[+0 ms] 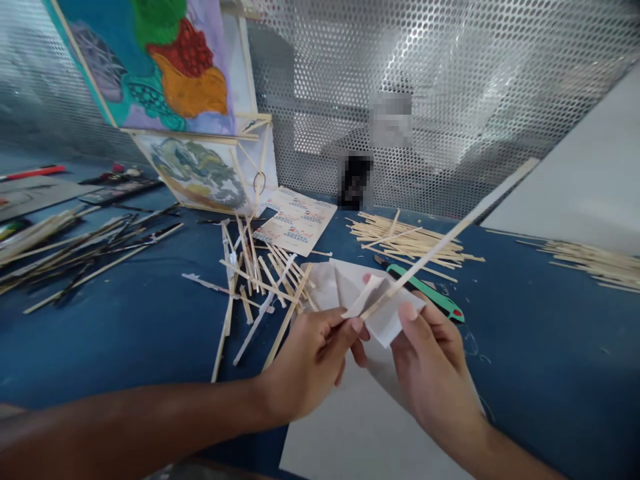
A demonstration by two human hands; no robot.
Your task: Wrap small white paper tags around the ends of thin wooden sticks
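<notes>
My left hand (320,347) pinches the lower end of a long thin wooden stick (435,252), which slants up to the right. A folded, whitish piece of paper (393,313) lies around the lower part of the stick. My right hand (430,353) is closed on the right side of that paper, with the thumb on top. Whether it is sandpaper or plain paper I cannot tell. Under both hands a larger pale sheet (345,427) is spread on the blue table (555,373). Just behind my right hand lies a green utility knife (445,301).
Loose sticks (257,267) with paper scraps lie left of my hands. More sticks are heaped behind (410,239) and at right (595,260). A sheet of coated abrasive (300,220) lies near a painted paper lantern frame (200,170). A perforated metal screen (310,87) closes the back.
</notes>
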